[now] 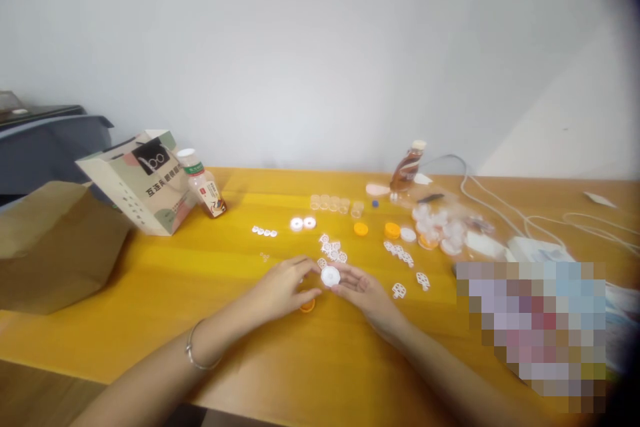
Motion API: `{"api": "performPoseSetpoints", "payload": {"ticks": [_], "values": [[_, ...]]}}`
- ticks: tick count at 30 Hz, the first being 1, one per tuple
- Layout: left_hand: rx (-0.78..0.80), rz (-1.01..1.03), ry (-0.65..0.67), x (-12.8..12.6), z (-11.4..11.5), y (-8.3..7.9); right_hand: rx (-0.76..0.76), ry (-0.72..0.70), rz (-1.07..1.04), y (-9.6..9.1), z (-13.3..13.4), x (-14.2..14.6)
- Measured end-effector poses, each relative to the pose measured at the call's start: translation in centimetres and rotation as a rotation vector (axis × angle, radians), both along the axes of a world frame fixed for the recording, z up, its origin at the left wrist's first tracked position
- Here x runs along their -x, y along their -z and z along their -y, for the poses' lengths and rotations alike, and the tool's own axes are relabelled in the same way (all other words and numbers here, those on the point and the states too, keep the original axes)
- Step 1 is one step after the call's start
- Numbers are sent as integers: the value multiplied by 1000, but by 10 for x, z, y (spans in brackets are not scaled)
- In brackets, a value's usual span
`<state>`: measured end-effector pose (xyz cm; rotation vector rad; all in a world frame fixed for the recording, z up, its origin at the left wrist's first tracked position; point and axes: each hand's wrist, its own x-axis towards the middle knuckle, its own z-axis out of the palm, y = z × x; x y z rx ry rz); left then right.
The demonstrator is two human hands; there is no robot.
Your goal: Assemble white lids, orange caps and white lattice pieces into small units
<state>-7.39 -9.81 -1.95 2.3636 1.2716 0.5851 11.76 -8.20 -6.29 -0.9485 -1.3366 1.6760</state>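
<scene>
Both my hands meet at the middle of the yellow wooden table [200, 280]. My right hand [367, 291] pinches a small white round part [331, 275] at its fingertips. My left hand [286, 290] has its fingers curled towards the same part, and an orange cap [307, 305] shows under its fingers. A bracelet sits on my left wrist. Just beyond my hands lie several small white lattice pieces [333, 250], with more [400, 253] to the right.
A printed paper bag [143, 181] and a brown bag [55, 247] stand at the left, with a tilted drink bottle [204, 185] beside them. Orange caps [393, 230], clear cups [333, 203], a brown bottle [407, 167], a plastic bag of parts [445, 227] and white cables [525, 217] lie farther back.
</scene>
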Motion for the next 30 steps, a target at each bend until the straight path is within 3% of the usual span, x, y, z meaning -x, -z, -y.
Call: {"api": "performPoseSetpoints", "payload": {"ticks": [8,16,22,30], "values": [[-98,132,-12,-10,2,2,-3,12,-48,-4,1,-2],[-267,57,-91,-21,0,23,81,125,-172,1,8,6],[-319,-7,-99,-25,-3,30,86,260,-164,0,10,12],[-347,30,-90,-26,-4,30,73,286,-135,-2,11,14]]}}
